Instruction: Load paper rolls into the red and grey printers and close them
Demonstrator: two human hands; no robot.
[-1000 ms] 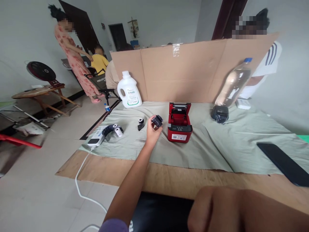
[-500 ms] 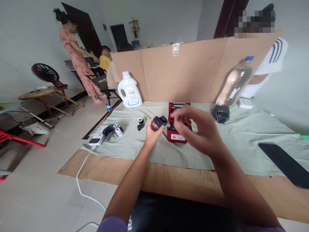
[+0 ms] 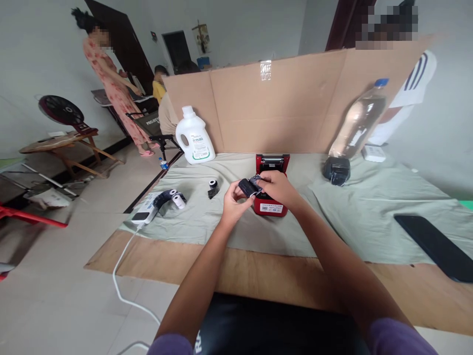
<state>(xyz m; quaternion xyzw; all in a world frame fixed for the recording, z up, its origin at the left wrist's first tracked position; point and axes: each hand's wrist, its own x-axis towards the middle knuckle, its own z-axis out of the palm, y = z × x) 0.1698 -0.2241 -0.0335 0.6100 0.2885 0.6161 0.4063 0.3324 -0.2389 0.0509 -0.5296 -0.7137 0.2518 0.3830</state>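
Holds the roll (image 3: 246, 188) in the left grip (image 3: 232, 200), its wrap (image 3: 255, 182) pinched by the right grip (image 3: 274, 184), near the printer (image 3: 271, 208); seems light, firm inside, slippery outside; best taken around the body, sparing the flimsy wrap.

Folding chair (image 3: 150, 123), back panel: pale capitals, I read "PROJEE"; the remainder is unclear to me. Black surface (image 3: 281, 320) below my table edge: white capitals "RA" at its left, turned sideways; anything further is hidden from me. Red printer (image 3: 269, 200) before me: white label (image 3: 271, 208), one line of print above a square code and small marks, too fine to read. White jug (image 3: 194, 129): dark characters and small print, illegible at this size. White device (image 3: 145, 213) with cord: blue print, illegible.
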